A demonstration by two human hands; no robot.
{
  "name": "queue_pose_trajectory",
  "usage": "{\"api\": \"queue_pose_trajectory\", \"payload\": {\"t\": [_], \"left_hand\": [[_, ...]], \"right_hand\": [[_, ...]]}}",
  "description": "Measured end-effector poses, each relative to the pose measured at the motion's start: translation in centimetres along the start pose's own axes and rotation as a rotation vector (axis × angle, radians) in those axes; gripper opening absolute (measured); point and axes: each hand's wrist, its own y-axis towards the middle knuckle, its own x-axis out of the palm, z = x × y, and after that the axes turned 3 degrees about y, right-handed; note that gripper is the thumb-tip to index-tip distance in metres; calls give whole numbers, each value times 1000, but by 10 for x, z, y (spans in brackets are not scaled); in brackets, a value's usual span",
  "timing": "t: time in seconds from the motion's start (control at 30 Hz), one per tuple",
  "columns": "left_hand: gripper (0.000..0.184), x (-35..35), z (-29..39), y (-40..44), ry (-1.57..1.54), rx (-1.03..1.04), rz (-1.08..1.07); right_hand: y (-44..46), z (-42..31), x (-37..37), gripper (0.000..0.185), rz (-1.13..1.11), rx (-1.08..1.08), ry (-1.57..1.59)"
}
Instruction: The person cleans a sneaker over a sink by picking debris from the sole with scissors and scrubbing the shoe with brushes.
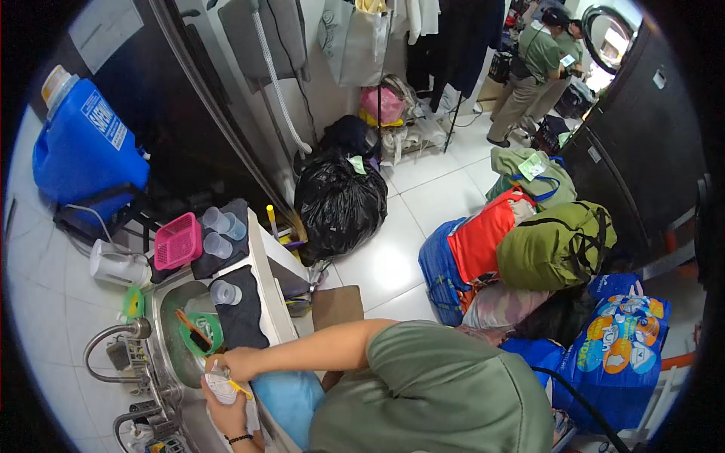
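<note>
My left hand (228, 414), with a dark bead bracelet at the wrist, is closed around a small white ribbed item (220, 388) with a yellow strip (240, 389) on it. Its exact kind cannot be made out. My right hand (240, 364) reaches in from above, fingers bent together against the top of that item; whether they grip anything else is hidden. Both hands are over the near edge of a metal sink (160, 309). Just beyond them, a green basin (214, 332) sits in the sink with a brown-handled brush-like tool (193, 329) lying across it.
Clear plastic cups (219, 245) and a pink basket (179, 240) stand on dark cloths beside the sink. Faucets (113, 332) rise behind it. A blue jug (87, 143) stands farther back. Bags (555, 245) and a black garbage bag (340, 200) occupy the floor. Two people (540, 64) stand far off.
</note>
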Motion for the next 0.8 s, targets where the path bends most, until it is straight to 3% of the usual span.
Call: {"api": "queue_pose_trajectory", "payload": {"t": [0.1,0.13,0.2,0.23,0.3,0.37,0.4,0.47,0.57,0.73,0.8], "left_hand": [[99,3,-8,-2,41,-13,81],[100,8,-13,1,91,34,93],[100,12,-25,3,202,106,120],[101,7,1,-5,197,26,103],[99,5,5,-6,200,-17,70],[97,8,3,-8,244,-31,84],[95,9,2,-10,183,144,171],[92,10,7,-16,294,64,175],[90,11,4,-15,285,101,189],[97,-2,24,-23,321,68,141],[99,-1,12,-20,278,120,129]], "right_hand": [[9,-1,-10,20,-17,197,76],[14,2,-11,22,10,139,130],[11,-2,-10,25,40,231,233],[9,-8,-7,26,20,271,285],[11,5,0,29,-101,216,762],[28,21,4,22,-180,304,705],[31,16,-5,22,-350,340,737],[20,-3,-8,30,-255,390,637],[14,-16,-6,38,-191,236,486],[23,0,6,21,-32,96,373],[14,0,2,22,-39,93,352]]}}
